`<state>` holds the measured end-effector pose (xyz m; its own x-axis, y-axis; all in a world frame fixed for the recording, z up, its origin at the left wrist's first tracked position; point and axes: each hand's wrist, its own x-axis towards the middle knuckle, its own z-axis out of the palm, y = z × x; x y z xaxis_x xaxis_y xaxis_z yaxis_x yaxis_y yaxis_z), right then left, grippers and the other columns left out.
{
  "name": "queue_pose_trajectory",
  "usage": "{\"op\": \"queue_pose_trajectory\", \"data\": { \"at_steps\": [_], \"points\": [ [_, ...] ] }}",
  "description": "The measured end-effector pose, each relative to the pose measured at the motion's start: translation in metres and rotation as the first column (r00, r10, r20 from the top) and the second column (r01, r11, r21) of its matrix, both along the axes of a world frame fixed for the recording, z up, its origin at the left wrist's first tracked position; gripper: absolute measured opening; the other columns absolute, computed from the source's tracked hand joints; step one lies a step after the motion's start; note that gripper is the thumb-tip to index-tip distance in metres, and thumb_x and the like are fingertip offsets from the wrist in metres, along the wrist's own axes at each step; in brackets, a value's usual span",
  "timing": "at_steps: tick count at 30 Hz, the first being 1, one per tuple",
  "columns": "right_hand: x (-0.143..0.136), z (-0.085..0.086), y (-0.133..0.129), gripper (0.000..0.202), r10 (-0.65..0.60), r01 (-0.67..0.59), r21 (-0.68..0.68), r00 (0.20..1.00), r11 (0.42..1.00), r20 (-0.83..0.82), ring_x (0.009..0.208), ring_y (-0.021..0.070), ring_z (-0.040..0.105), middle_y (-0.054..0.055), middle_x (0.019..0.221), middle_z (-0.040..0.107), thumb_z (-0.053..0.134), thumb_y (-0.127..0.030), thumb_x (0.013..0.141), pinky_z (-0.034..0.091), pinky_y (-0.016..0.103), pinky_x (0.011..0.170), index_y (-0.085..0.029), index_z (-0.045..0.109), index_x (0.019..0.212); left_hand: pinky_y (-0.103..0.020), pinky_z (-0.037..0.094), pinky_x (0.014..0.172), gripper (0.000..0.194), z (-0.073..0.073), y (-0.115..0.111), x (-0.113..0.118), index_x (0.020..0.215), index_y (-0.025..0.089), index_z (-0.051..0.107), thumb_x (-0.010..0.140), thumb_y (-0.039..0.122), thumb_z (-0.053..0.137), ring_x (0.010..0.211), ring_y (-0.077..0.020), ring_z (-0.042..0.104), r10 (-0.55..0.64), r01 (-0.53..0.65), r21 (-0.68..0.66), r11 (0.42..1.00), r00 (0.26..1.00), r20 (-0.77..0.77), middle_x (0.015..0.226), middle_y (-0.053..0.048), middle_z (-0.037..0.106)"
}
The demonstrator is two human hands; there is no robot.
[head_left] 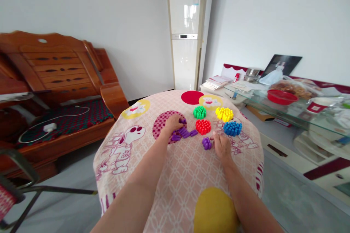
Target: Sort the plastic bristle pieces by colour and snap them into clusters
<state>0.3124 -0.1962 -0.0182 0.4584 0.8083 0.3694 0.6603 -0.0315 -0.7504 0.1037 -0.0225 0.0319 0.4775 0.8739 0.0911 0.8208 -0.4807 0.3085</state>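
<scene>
My left hand [172,123] is over the purple checked circle on the cloth, its fingers closed on a small purple peg [183,121]. Just below it, several loose purple pegs [185,133] lie flat on their sides. My right hand [222,145] rests on the table with curled fingers, right beside a small bunch of purple pegs [207,143] standing upright. Whether its fingertips hold anything is hidden. Beyond it are upright bunches of red pegs [203,126], green pegs [199,112], yellow pegs [224,114] and blue pegs [232,128].
A patterned cloth [180,182] covers the round table. A wooden bench [54,69] stands at the left, a tall white air conditioner [185,58] behind. To the right, a glass-topped cabinet [254,100] carries papers, a red bowl [282,97] and a photo [281,67].
</scene>
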Motion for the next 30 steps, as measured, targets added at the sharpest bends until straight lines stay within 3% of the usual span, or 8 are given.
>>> {"op": "queue_pose_trajectory", "data": {
  "at_steps": [5, 8, 12, 15, 17, 20, 24, 30],
  "points": [
    [0.001, 0.000, 0.001, 0.060, 0.038, -0.039, -0.010, 0.999, 0.999, -0.031, 0.059, 0.0225, 0.062, 0.007, 0.052, 0.062, 0.032, -0.057, 0.093, 0.042, 0.032, 0.063, -0.020, 0.072, 0.068, -0.027, 0.050, 0.080, 0.018, 0.007, -0.024, -0.041, 0.074, 0.019, 0.072, 0.074, 0.016, 0.055, 0.078, -0.0176, 0.065, -0.039, 0.040, -0.034, 0.999, 0.999, 0.036, 0.079, -0.002, 0.072],
    [0.001, 0.000, 0.001, 0.059, 0.028, -0.028, 0.000, 0.999, 1.000, -0.045, 0.059, 0.0229, 0.062, 0.006, 0.048, 0.060, 0.033, -0.057, 0.093, 0.043, 0.032, 0.063, -0.021, 0.071, 0.067, -0.030, 0.050, 0.085, 0.016, 0.013, -0.033, -0.044, 0.081, 0.020, 0.072, 0.075, 0.021, 0.058, 0.086, -0.0201, 0.066, -0.001, -0.001, 0.027, 1.000, 0.996, 0.089, 0.087, -0.004, 0.073],
    [0.001, -0.001, 0.002, 0.060, 0.019, -0.019, 0.009, 0.999, 1.000, -0.033, 0.059, 0.0230, 0.062, 0.006, 0.048, 0.059, 0.033, -0.057, 0.093, 0.043, 0.033, 0.063, -0.021, 0.071, 0.066, -0.034, 0.042, 0.104, 0.047, 0.006, -0.045, -0.013, 0.121, 0.019, 0.064, 0.078, 0.038, 0.066, 0.120, -0.0251, 0.058, -0.094, 0.063, 0.154, 0.986, 0.975, 0.202, 0.127, -0.011, 0.065],
    [0.002, 0.000, 0.001, 0.060, 0.028, -0.028, 0.007, 0.999, 1.000, -0.015, 0.060, 0.0231, 0.062, 0.006, 0.049, 0.060, 0.032, -0.057, 0.093, 0.043, 0.033, 0.063, -0.020, 0.072, 0.067, -0.041, 0.035, 0.111, 0.070, -0.009, -0.057, 0.018, 0.132, 0.016, 0.055, 0.075, 0.053, 0.071, 0.134, -0.0313, 0.046, -0.118, 0.095, 0.157, 0.983, 0.982, 0.145, 0.142, -0.017, 0.052],
    [0.003, 0.000, 0.001, 0.060, 0.038, -0.038, 0.000, 0.999, 0.999, -0.011, 0.060, 0.0229, 0.062, 0.006, 0.049, 0.060, 0.032, -0.057, 0.093, 0.043, 0.033, 0.064, -0.020, 0.072, 0.067, -0.045, 0.036, 0.109, 0.066, -0.017, -0.064, 0.032, 0.127, 0.017, 0.058, 0.075, 0.056, 0.069, 0.131, -0.0338, 0.047, -0.097, 0.084, 0.147, 0.986, 0.992, 0.085, 0.138, -0.017, 0.054],
    [0.002, 0.001, 0.000, 0.060, 0.029, -0.029, -0.009, 0.999, 1.000, -0.019, 0.058, 0.0223, 0.061, 0.006, 0.048, 0.059, 0.032, -0.058, 0.093, 0.042, 0.032, 0.063, -0.020, 0.071, 0.067, -0.043, 0.041, 0.101, 0.041, -0.020, -0.071, 0.037, 0.110, 0.017, 0.064, 0.081, 0.046, 0.064, 0.118, -0.0313, 0.056, -0.059, 0.054, 0.145, 0.988, 0.998, 0.028, 0.121, -0.016, 0.064],
    [0.001, 0.001, 0.000, 0.060, 0.024, -0.024, 0.009, 0.999, 1.000, -0.022, 0.058, 0.0216, 0.061, 0.005, 0.047, 0.059, 0.033, -0.058, 0.094, 0.042, 0.032, 0.064, -0.020, 0.071, 0.068, -0.039, 0.046, 0.093, 0.021, -0.009, -0.068, 0.018, 0.096, 0.017, 0.069, 0.079, 0.028, 0.062, 0.104, -0.0280, 0.062, -0.013, 0.013, 0.123, 0.992, 1.000, 0.000, 0.106, -0.013, 0.069],
    [0.003, 0.001, -0.001, 0.062, 0.033, -0.033, -0.003, 0.999, 0.999, -0.026, 0.057, 0.0222, 0.061, 0.006, 0.048, 0.059, 0.032, -0.060, 0.092, 0.043, 0.032, 0.063, -0.020, 0.071, 0.067, -0.030, 0.050, 0.086, 0.027, 0.018, -0.049, -0.053, 0.092, 0.022, 0.074, 0.067, 0.016, 0.064, 0.095, -0.0221, 0.066, -0.054, 0.053, 0.014, 0.998, 0.991, 0.119, 0.097, -0.003, 0.074]
  ]
}}
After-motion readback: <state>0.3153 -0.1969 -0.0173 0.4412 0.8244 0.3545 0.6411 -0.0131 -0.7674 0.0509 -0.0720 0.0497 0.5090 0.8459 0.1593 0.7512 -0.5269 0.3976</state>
